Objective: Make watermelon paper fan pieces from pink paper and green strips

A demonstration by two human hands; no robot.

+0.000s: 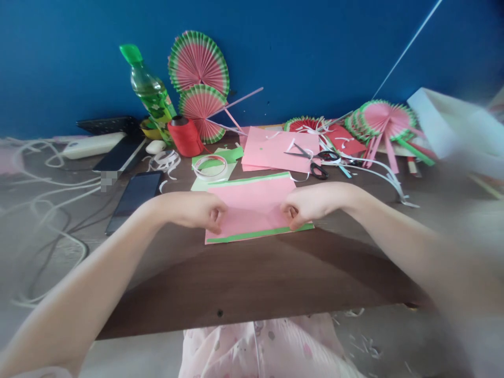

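A pink sheet of paper (255, 205) with green strips along its far and near long edges lies flat on the dark table in front of me. My left hand (208, 211) rests at its left end, fingers curled with the tips down on the paper. At the right end my right hand (299, 206) is curled the same way, its fingertips by the near green strip (260, 233). Both hands look closed on the sheet, though the exact grip of the fingertips is partly hidden. Just beyond the sheet lie black-handled scissors (315, 160) on more pink paper (271, 147).
A tape roll (210, 168) sits on green paper, near a red thread spool (185, 137) and a green bottle (149, 86). Pleated paper fans (199, 63) lean on the blue wall; others (381, 121) lie right. A phone (136, 199) and white cables (51, 184) are left.
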